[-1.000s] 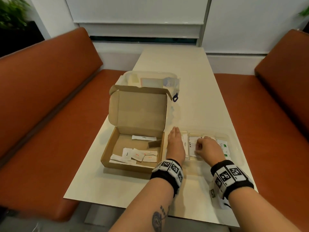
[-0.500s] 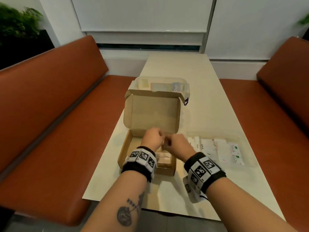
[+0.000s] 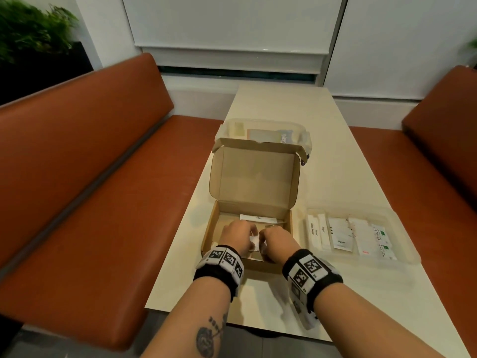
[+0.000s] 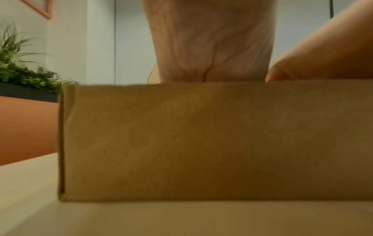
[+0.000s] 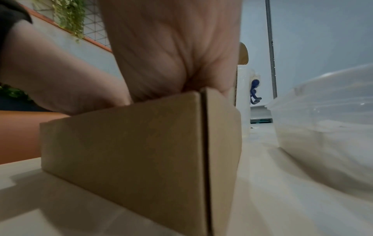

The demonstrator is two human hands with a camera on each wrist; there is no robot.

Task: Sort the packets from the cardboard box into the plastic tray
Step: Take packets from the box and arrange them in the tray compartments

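The open cardboard box (image 3: 209, 228) lies on the table with its lid standing up. Both my hands are down inside its front half, close together. My left hand (image 3: 244, 236) and my right hand (image 3: 269, 240) have curled fingers and pinch a small white packet (image 3: 254, 240) between them. A long white packet (image 3: 258, 218) lies along the box's back wall. To the right, the clear plastic tray (image 3: 402, 228) holds several packets in rows. Both wrist views show only a palm, left (image 4: 210, 47) and right (image 5: 171, 55), above the box's outer wall (image 4: 201, 140) (image 5: 131, 151); the fingers are hidden.
A clear lidded container (image 3: 268, 130) stands right behind the box lid. Orange benches (image 3: 90, 177) (image 3: 438, 177) flank the cream table (image 3: 322, 151). A plant (image 3: 25, 34) sits at the far left. The tray's rim (image 5: 327, 119) is close to the box's right side.
Both hands left the tray and moved left into the cardboard box, then sank lower and closed on a white packet. The head view shifted so the box sits nearer the middle.
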